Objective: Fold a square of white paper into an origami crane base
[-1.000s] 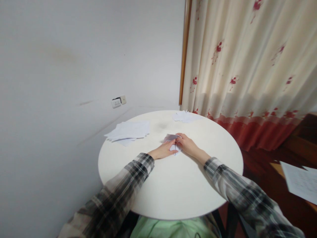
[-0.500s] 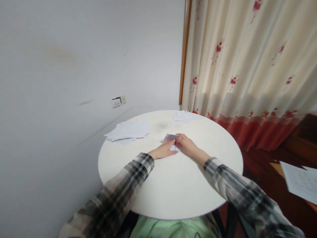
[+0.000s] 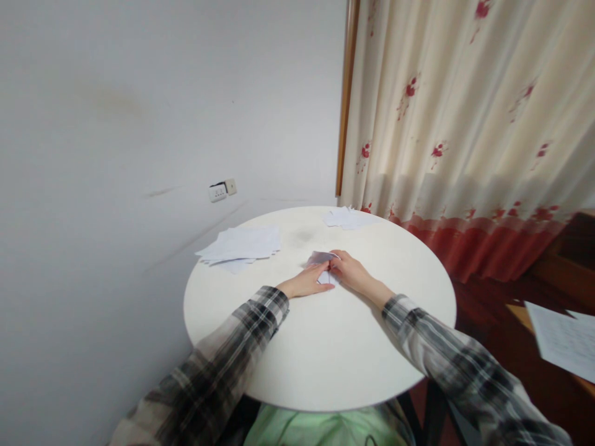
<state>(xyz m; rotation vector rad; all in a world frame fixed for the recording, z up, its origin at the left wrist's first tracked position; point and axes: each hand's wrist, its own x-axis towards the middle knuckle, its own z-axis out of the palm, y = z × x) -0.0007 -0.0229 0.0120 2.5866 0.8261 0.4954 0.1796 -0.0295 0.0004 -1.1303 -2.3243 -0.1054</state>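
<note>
A small folded piece of white paper (image 3: 320, 256) sits on the round white table, between my two hands. My left hand (image 3: 307, 280) lies low over its left part, gripping it, with the thumb pointing right along the near edge. From the right, my right hand (image 3: 349, 271) pinches the paper's upper right side, its fingers curled. The fingertips of both hands meet near the paper's middle and hide part of it. A flap stands a little raised on the far side.
A stack of white paper sheets (image 3: 246, 243) lies at the table's left. Smaller paper pieces (image 3: 346, 217) lie at its far edge. The table (image 3: 320, 353) stands against a wall with a socket (image 3: 217, 193). A curtain (image 3: 446, 111) hangs at right, above written sheets (image 3: 558, 337).
Both hands stay in nearly the same place on the paper. The near part of the paper shows slightly less below the fingers.
</note>
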